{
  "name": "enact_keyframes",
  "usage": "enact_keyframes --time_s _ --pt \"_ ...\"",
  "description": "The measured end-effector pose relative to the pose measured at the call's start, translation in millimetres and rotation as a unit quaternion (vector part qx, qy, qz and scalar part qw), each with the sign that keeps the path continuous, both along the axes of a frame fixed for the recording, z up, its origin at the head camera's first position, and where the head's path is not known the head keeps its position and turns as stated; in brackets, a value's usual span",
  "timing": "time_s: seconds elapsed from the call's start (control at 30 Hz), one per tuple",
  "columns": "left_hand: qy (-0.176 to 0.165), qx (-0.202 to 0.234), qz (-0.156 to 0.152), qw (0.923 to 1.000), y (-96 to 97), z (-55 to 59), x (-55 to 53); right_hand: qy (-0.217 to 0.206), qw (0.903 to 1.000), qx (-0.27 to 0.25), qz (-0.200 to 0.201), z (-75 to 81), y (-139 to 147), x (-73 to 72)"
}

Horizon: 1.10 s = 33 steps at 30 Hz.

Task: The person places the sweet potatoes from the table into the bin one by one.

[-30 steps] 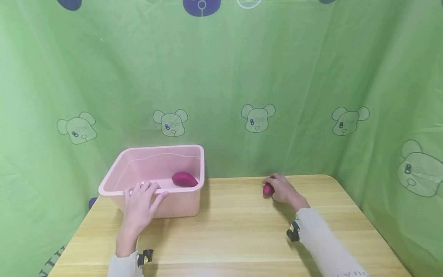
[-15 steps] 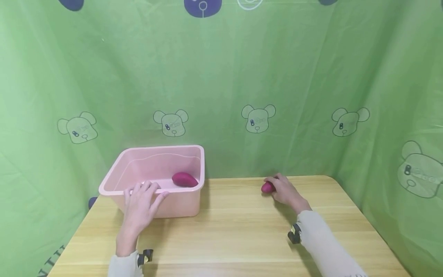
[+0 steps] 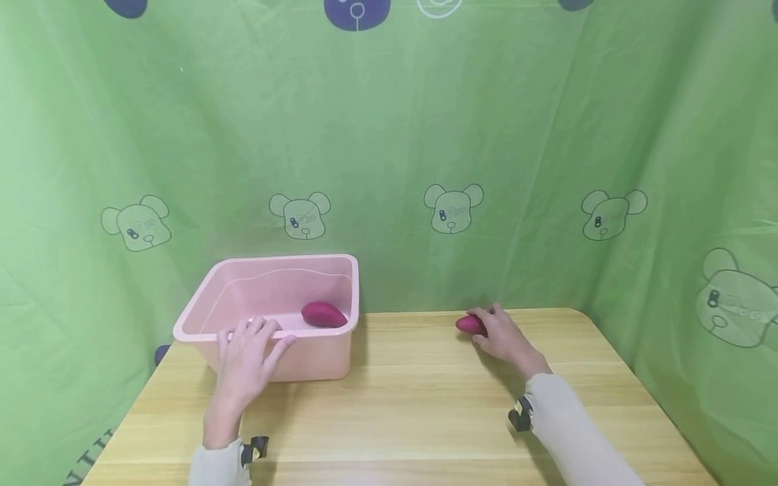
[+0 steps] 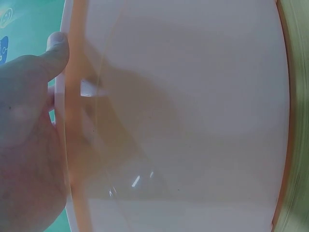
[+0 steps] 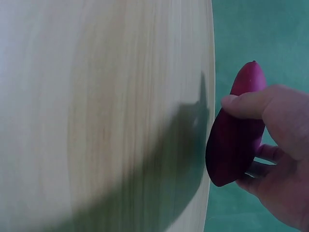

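Note:
A pink plastic bin (image 3: 313, 361) stands at the left of the table, with one purple-red sweet potato (image 3: 323, 314) lying inside near its right wall. My left hand (image 3: 246, 354) grips the bin's near rim, fingers bent over it to the inside; in the left wrist view the thumb (image 4: 58, 50) lies at the rim from outside. Toward the table's back edge, my right hand (image 3: 501, 337) holds a second sweet potato (image 5: 236, 130) between thumb and fingers. Its pointed end sticks out to the left in the head view, and the hand covers the rest.
The wooden table (image 3: 389, 418) ends at the back against a green curtain (image 3: 389, 135) printed with bear heads, which also hangs along both sides. Each wrist wears a small black camera mount (image 3: 520, 413) at the sleeve.
My right hand has turned the sweet potato, so its visible end has swung from pointing toward me to pointing left. The left hand and the bin stay put.

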<state>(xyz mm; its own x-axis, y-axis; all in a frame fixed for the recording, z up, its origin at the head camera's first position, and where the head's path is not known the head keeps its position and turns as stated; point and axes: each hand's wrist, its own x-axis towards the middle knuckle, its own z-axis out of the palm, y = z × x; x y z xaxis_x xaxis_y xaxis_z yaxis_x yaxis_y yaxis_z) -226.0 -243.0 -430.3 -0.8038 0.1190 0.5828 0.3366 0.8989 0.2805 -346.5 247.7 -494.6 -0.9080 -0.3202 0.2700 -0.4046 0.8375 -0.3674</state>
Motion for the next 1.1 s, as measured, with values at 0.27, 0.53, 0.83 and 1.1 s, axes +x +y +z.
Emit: enact_keyframes --time_s 0.27,0.53,0.83,1.1 --pt "-0.004 0.001 0.0 1.0 0.6 1.7 1.2 -0.005 0.9997 -0.018 -0.013 -0.5 0 4.3" --pt "-0.004 0.002 -0.001 1.0 1.0 1.2 1.8 -0.012 0.9995 -0.021 -0.023 3.2 3 7.5" --pt "-0.008 0.004 -0.001 1.0 2.1 2.6 1.7 -0.005 0.9995 -0.025 -0.02 4.8 3 7.8" --pt "-0.01 0.005 0.001 0.9999 1.9 2.2 2.1 0.009 0.9988 -0.04 -0.028 13.3 -2 14.2"
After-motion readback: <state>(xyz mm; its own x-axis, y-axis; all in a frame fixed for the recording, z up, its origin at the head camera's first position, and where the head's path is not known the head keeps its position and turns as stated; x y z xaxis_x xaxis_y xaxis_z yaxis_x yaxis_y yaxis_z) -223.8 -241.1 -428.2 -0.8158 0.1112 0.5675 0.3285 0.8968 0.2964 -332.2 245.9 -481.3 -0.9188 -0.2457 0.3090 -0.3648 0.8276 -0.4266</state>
